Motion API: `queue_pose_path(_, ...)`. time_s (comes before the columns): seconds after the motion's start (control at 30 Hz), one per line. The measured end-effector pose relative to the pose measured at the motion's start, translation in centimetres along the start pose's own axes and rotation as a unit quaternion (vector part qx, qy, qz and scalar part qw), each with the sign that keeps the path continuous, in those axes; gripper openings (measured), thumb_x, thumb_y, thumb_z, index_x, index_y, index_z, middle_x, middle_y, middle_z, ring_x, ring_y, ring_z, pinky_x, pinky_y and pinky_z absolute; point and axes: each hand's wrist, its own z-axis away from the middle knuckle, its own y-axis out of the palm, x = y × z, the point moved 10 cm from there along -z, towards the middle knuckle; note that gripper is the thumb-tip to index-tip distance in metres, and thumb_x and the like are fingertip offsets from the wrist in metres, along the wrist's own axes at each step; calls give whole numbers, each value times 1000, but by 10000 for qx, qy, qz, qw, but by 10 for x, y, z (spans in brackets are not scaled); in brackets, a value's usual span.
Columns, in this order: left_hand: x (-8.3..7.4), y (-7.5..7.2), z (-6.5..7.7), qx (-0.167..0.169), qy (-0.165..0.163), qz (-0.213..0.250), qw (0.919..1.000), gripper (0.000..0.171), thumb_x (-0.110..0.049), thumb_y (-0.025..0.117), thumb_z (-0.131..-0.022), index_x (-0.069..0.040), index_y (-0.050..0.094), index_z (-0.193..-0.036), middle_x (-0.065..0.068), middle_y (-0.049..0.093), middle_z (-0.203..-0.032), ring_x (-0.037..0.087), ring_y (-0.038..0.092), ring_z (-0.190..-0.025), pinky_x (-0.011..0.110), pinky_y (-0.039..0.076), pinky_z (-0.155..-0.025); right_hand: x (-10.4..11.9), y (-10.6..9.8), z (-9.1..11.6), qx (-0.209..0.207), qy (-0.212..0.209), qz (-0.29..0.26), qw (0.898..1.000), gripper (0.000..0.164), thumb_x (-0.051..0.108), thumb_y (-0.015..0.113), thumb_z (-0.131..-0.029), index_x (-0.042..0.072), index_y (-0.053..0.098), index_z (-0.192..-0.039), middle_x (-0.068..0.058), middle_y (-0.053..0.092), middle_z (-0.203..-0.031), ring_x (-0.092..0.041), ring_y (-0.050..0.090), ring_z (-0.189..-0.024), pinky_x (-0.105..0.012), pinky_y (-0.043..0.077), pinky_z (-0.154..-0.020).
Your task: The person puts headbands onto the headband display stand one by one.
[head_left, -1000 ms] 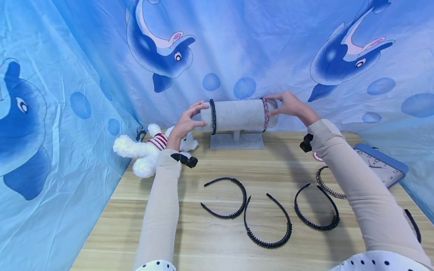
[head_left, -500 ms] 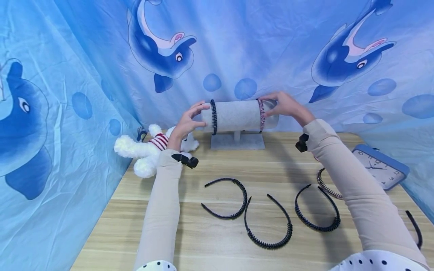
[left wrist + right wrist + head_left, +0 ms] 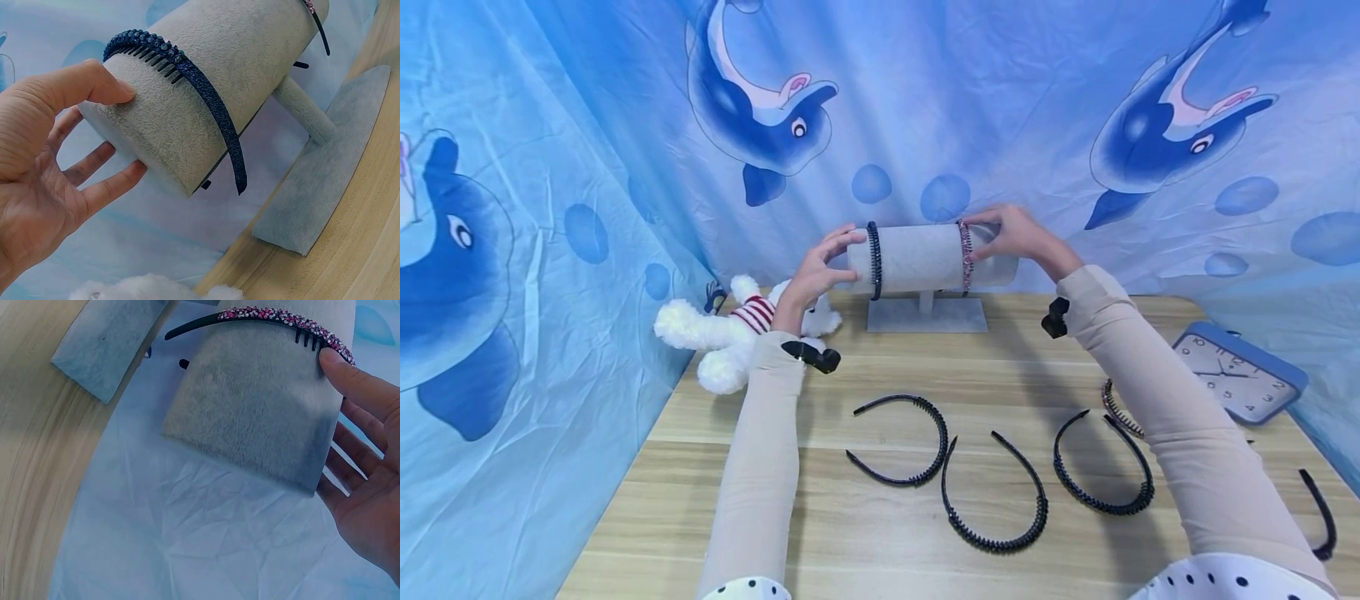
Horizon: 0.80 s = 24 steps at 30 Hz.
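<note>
A person's right hand (image 3: 1011, 233) pinches a pink-jewelled headband (image 3: 269, 314) seated crosswise on the right half of a grey roll (image 3: 921, 254), whose long axis runs left to right above the bench (image 3: 865, 533); the left hand (image 3: 816, 271), farther away, grips the roll's left end.

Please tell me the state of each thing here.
Grey display roll: horizontal, on its stand
Dark blue headband: over roll, near left end
Pink headband: over roll's right half
Left hand: holding roll's end
Right hand: pinching pink headband
Black headbands: flat on table
Brownish headband: partly hidden
Plush toy: lying down
Clock: face showing
</note>
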Motion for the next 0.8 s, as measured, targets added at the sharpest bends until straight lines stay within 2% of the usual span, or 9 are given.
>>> queue_pose_path(0.1, 11, -2, -5, -47, 45, 2, 10000, 63, 8, 72, -86, -5, 54, -145, 0, 26, -169, 30, 27, -155, 55, 32, -123, 3, 2, -2, 5, -11, -13, 10000, 74, 10, 87, -77, 7, 57, -144, -22, 48, -154, -41, 38, -146, -61, 26, -123)
queue_pose_path(0.17, 12, -3, -6, -73, 75, -23, 9999, 62, 8, 72, -86, -6, 55, -145, -2, 27, -169, 28, 28, -154, 56, 32, -122, 5, 3, -3, 20, -22, 1, 10000, 74, 11, 88, -77, 7, 57, -144, -22, 49, -154, -41, 38, -146, -61, 26, -123)
queue_pose_path(0.43, 13, -5, -6, -166, 119, -150, 9997, 60, 5, 74, -86, -11, 59, -142, -8, 33, -165, 25, 33, -152, 48, 38, -120, 13, 7, -9, 30, -189, 66, 9998, 72, 14, 87, -78, 6, 57, -143, -23, 50, -152, -41, 39, -145, -58, 27, -123)
queue_pose_path(0.67, 13, -5, -7, -245, 91, -111, 9996, 61, 6, 74, -85, -12, 60, -141, -8, 34, -165, 27, 32, -152, 56, 33, -122, 19, 12, -16, 131, -259, -72, 9996, 72, 14, 87, -78, 4, 57, -143, -26, 52, -149, -41, 44, -140, -58, 32, -121)
queue_pose_path(0.8, 13, -4, -8, -258, 81, -157, 9995, 61, 6, 74, -85, -12, 60, -142, -8, 34, -165, 27, 33, -151, 54, 34, -122, 21, 14, -20, 166, -280, -64, 9994, 72, 15, 87, -79, 4, 57, -143, -26, 53, -148, -41, 45, -140, -58, 32, -121)
